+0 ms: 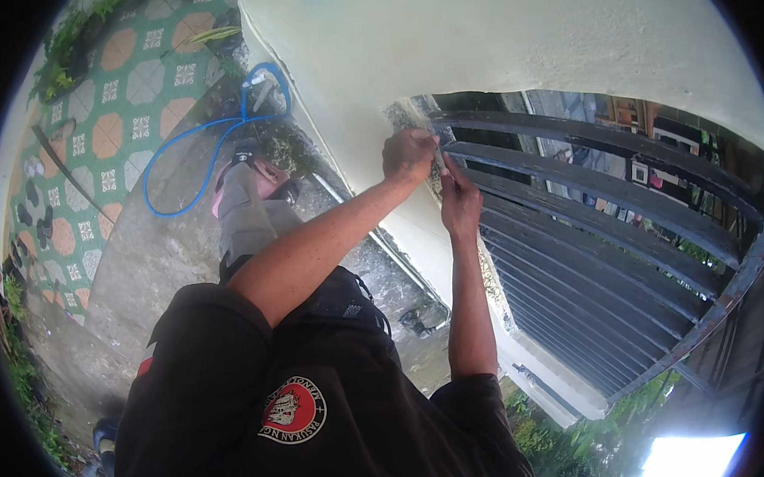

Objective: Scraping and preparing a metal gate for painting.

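Note:
My left hand (408, 157) is closed, with bent fingers, close to the corner of the window opening. Just below and to its right, my right hand (461, 204) is closed too, its fingers pointing up toward the left one. Between them shows a small, thin, pale stick-like piece (441, 161), too small to name; the right fingers are around its lower end. Whether the left fingers grip that same piece is hidden. Both hands are at the near end of the dark slats (572, 183), beside the pale wall's edge.
The pale wall (347, 58) rises ahead, with a thin white pipe (390, 249) along its foot. At the left a blue hose (150, 177) lies looped on the concrete floor (155, 267), near patterned tiles (109, 133). Greenery (573, 443) grows at the lower right.

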### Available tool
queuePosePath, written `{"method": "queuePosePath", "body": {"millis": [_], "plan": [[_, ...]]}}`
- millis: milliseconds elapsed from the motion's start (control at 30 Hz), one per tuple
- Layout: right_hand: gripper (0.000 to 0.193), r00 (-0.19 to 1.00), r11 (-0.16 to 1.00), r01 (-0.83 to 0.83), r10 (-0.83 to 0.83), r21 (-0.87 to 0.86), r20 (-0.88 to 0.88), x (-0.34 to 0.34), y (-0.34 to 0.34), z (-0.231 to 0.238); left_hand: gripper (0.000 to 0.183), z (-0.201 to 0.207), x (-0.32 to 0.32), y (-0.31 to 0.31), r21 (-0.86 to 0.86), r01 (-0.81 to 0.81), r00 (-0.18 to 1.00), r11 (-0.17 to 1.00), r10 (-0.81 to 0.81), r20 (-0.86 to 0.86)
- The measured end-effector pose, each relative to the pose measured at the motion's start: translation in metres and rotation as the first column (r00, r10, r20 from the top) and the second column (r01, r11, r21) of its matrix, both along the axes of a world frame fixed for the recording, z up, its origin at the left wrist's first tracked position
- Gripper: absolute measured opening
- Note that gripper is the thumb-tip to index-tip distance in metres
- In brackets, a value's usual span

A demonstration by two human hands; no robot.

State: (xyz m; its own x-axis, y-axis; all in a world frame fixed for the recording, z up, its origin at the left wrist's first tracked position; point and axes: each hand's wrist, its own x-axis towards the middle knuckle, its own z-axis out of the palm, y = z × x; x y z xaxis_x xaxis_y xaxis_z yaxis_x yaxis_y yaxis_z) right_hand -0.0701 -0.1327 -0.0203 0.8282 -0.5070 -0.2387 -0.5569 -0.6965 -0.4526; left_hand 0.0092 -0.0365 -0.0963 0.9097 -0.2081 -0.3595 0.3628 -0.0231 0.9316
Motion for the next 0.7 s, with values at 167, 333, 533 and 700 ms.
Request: {"method": "queuePosePath", "body": {"millis": [167,333,533,700], "plan": [[0.039,0.989,0.995,0.042,-0.055,0.095,0.135,-0.014,0.008,-0.001,0.026,0.002,-0.009,-0.004,-0.02,-0.052,0.99,0.998,0.055,0.126],[0.04,0.998,0.992,0.052,-0.056,0.116,0.029,-0.002,0.017,-0.017,0.028,-0.01,0.004,0.01,0.047,0.052,0.999,0.998,-0.051,-0.02],[0.042,0.981,0.965,0.136,-0.163,0.226,0.102,-0.008,0.031,-0.01,0.031,0.008,0.002,0.011,-0.018,-0.011,1.0,1.0,0.011,0.005],[0.048,0.949,0.875,0.238,-0.302,0.421,0.09,-0.01,0.063,-0.011,0.028,-0.001,0.001,0.012,0.039,-0.043,0.991,0.998,0.037,0.132]]}}
